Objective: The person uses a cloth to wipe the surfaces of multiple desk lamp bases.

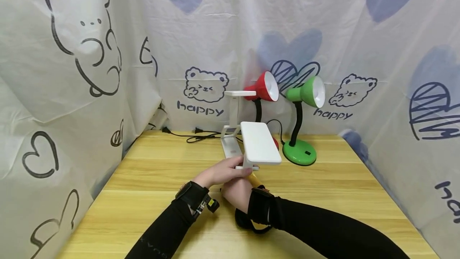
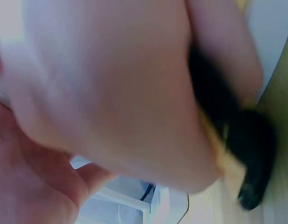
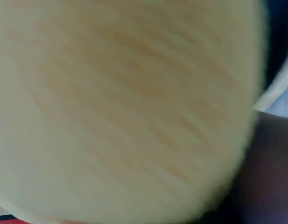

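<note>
In the head view my left hand [image 1: 224,170] grips a white desk lamp [image 1: 260,143] low down, below its flat rectangular head. My right hand [image 1: 237,193] is beneath and just in front of the left, curled round a tan-and-black thing [image 1: 254,179]. In the left wrist view a blurred hand [image 2: 111,93] covers most of the picture, with the thing's black part [image 2: 256,144] sticking out beside it. A tan, orange-streaked surface [image 3: 134,102] fills the right wrist view, too close and blurred to tell its kind.
Behind stand a second white lamp [image 1: 233,111], a red lamp [image 1: 264,87] and a green lamp [image 1: 300,153]. Black cords with plugs [image 1: 197,135] lie at the back of the wooden table [image 1: 172,163]. Printed white cloth [image 1: 201,43] hangs around the table's back and sides.
</note>
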The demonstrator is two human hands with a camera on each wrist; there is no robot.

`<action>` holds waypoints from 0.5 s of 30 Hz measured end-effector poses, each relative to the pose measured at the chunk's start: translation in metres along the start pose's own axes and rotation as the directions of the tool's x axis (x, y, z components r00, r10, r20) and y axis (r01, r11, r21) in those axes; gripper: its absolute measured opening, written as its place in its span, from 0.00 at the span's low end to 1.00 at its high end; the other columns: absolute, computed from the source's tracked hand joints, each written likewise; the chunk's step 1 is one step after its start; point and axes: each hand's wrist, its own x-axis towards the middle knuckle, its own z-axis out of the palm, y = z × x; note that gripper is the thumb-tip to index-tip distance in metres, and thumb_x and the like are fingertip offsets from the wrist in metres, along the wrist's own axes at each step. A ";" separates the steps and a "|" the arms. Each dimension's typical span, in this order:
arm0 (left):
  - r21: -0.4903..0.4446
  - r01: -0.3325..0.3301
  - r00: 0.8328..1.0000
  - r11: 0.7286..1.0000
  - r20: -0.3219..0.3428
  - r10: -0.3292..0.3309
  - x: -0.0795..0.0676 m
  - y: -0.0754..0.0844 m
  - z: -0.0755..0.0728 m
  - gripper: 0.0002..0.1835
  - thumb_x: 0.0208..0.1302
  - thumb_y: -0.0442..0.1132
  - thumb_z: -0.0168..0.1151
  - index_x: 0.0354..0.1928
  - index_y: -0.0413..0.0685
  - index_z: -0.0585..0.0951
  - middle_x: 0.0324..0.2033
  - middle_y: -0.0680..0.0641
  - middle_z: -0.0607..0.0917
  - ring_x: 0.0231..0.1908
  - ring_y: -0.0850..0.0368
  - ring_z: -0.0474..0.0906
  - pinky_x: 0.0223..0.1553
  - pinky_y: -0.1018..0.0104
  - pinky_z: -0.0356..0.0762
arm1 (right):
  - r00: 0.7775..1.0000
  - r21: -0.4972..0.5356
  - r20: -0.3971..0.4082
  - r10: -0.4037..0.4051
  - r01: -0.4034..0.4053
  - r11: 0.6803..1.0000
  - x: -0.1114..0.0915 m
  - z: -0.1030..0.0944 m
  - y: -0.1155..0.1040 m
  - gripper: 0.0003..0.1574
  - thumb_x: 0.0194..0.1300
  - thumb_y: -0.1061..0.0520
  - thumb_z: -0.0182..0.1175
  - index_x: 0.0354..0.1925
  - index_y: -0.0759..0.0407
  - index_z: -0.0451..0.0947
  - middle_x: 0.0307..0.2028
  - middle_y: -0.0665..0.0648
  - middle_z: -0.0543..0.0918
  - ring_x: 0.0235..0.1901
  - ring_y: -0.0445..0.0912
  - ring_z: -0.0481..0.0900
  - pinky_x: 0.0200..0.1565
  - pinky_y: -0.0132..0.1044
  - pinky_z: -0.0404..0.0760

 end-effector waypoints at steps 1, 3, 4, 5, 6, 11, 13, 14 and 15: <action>0.000 -0.002 1.000 1.000 0.004 0.002 0.001 0.000 0.000 0.24 0.68 0.61 0.54 0.65 0.78 0.66 0.62 0.62 0.75 0.63 0.62 0.69 0.64 0.57 0.64 | 1.000 -0.009 0.011 0.009 -0.009 1.000 0.002 0.003 -0.001 0.12 0.60 0.52 0.61 0.20 0.48 0.80 0.24 0.45 0.81 0.25 0.38 0.73 0.30 0.31 0.69; -0.001 0.001 1.000 1.000 0.007 -0.001 0.001 0.000 0.000 0.24 0.67 0.61 0.54 0.65 0.79 0.67 0.62 0.62 0.75 0.63 0.62 0.69 0.64 0.57 0.64 | 0.999 -0.009 0.024 0.035 -0.035 0.999 0.004 0.008 -0.003 0.12 0.62 0.52 0.59 0.22 0.49 0.80 0.24 0.45 0.79 0.26 0.38 0.72 0.31 0.32 0.68; -0.001 0.003 1.000 1.000 0.005 -0.003 0.001 0.000 0.000 0.24 0.67 0.62 0.54 0.65 0.79 0.67 0.61 0.62 0.75 0.63 0.63 0.69 0.64 0.57 0.64 | 0.999 -0.004 0.024 0.047 -0.047 0.999 0.005 0.010 -0.003 0.12 0.62 0.53 0.59 0.23 0.50 0.80 0.24 0.45 0.79 0.26 0.39 0.71 0.30 0.32 0.68; -0.004 0.004 1.000 1.000 0.004 -0.004 0.001 0.000 0.000 0.24 0.67 0.62 0.53 0.65 0.79 0.67 0.61 0.62 0.75 0.62 0.63 0.69 0.64 0.57 0.64 | 0.998 0.002 0.025 0.059 -0.059 0.998 0.006 0.010 -0.004 0.12 0.62 0.53 0.59 0.23 0.50 0.80 0.24 0.45 0.78 0.26 0.39 0.71 0.30 0.33 0.67; -0.002 0.005 1.000 1.000 0.000 -0.005 0.001 0.000 0.000 0.24 0.67 0.63 0.53 0.64 0.80 0.67 0.61 0.62 0.75 0.62 0.63 0.69 0.64 0.57 0.64 | 0.997 0.004 0.026 0.067 -0.067 0.998 0.007 0.010 -0.004 0.12 0.63 0.53 0.59 0.23 0.50 0.80 0.24 0.46 0.78 0.26 0.40 0.70 0.30 0.33 0.67; 0.002 -0.007 1.000 1.000 -0.002 0.007 0.001 0.001 0.000 0.25 0.67 0.63 0.53 0.65 0.79 0.67 0.62 0.62 0.75 0.63 0.62 0.69 0.64 0.57 0.64 | 0.998 -0.021 0.034 0.050 -0.049 0.999 0.004 0.003 -0.002 0.14 0.62 0.52 0.60 0.21 0.50 0.80 0.22 0.46 0.79 0.24 0.40 0.71 0.28 0.32 0.65; 0.003 -0.003 1.000 1.000 -0.002 0.003 0.001 0.000 0.000 0.25 0.66 0.63 0.54 0.65 0.79 0.67 0.62 0.62 0.75 0.63 0.62 0.69 0.65 0.57 0.64 | 0.999 -0.038 0.028 0.018 -0.017 0.999 0.001 -0.003 -0.001 0.15 0.62 0.51 0.60 0.19 0.50 0.79 0.21 0.47 0.80 0.22 0.40 0.72 0.25 0.33 0.65; 0.005 -0.001 1.000 1.000 -0.002 0.001 0.001 0.000 0.000 0.25 0.66 0.64 0.54 0.65 0.79 0.67 0.61 0.62 0.75 0.63 0.62 0.69 0.64 0.56 0.64 | 1.000 -0.036 0.018 0.000 0.001 0.999 -0.002 -0.006 0.000 0.17 0.61 0.51 0.61 0.17 0.50 0.78 0.19 0.47 0.79 0.21 0.39 0.71 0.24 0.33 0.64; 0.003 0.004 1.000 1.000 -0.002 -0.004 0.000 0.000 0.000 0.25 0.66 0.64 0.54 0.65 0.79 0.67 0.61 0.62 0.75 0.63 0.62 0.69 0.64 0.56 0.64 | 1.000 -0.021 0.007 -0.020 0.020 1.000 -0.004 -0.009 0.001 0.18 0.60 0.51 0.62 0.14 0.48 0.76 0.17 0.46 0.77 0.19 0.39 0.70 0.22 0.33 0.62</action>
